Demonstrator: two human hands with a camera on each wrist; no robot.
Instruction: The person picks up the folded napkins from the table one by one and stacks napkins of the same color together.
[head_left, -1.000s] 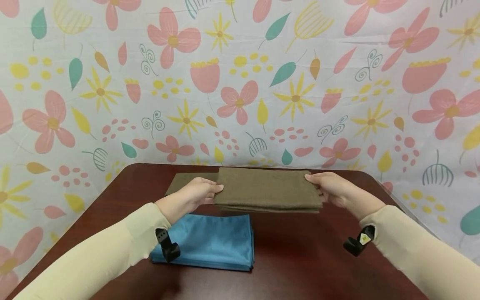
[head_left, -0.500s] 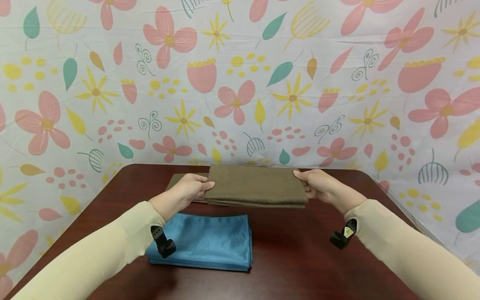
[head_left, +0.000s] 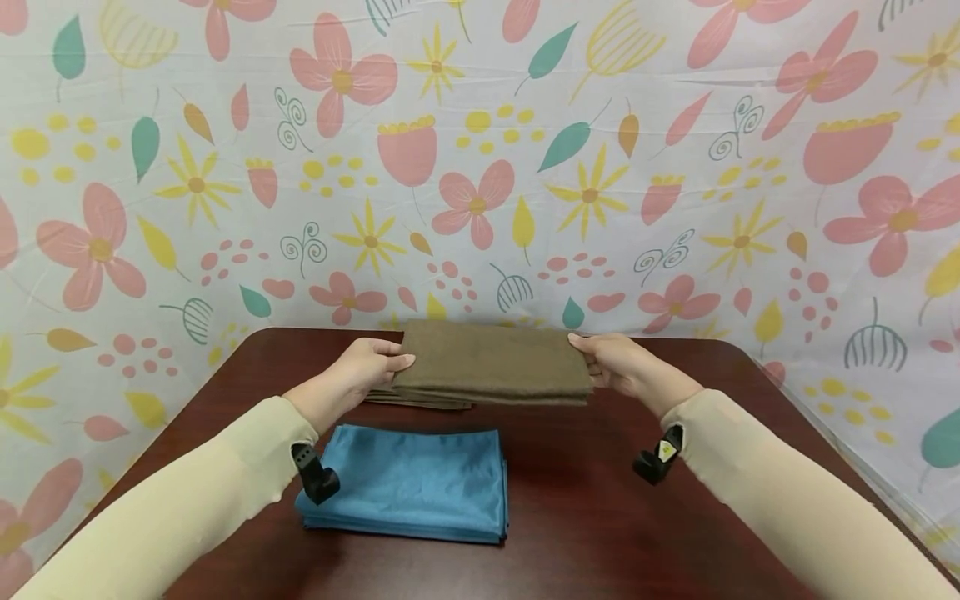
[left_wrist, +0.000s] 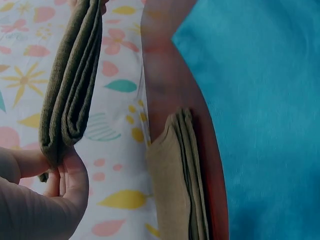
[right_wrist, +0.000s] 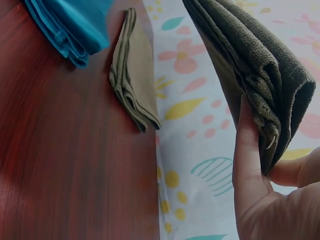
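Note:
Both hands hold a folded olive-brown cloth [head_left: 491, 358] up off the table, one at each end. My left hand [head_left: 360, 375] pinches its left end between thumb and fingers; the left wrist view shows the cloth's layered folds [left_wrist: 75, 75] above that grip. On the opposite end, my right hand [head_left: 626, 367] pinches the corner, thumb on top and fingers beneath. Behind and below the held cloth lies a second folded olive-brown cloth [right_wrist: 135, 70] on the table, mostly hidden in the head view. Nearer to me rests a folded blue cloth [head_left: 420, 483], apart from both hands.
The dark reddish-brown table [head_left: 600, 517] reaches back to a flower-printed curtain [head_left: 480, 167]. A black strap with a small device [head_left: 315, 475] sits on the left wrist, and a similar device [head_left: 658, 457] on the right.
Both hands have carried the held olive-brown cloth leftward and slightly up in the head view, so it now covers more of the cloth lying behind. The blue cloth stays put.

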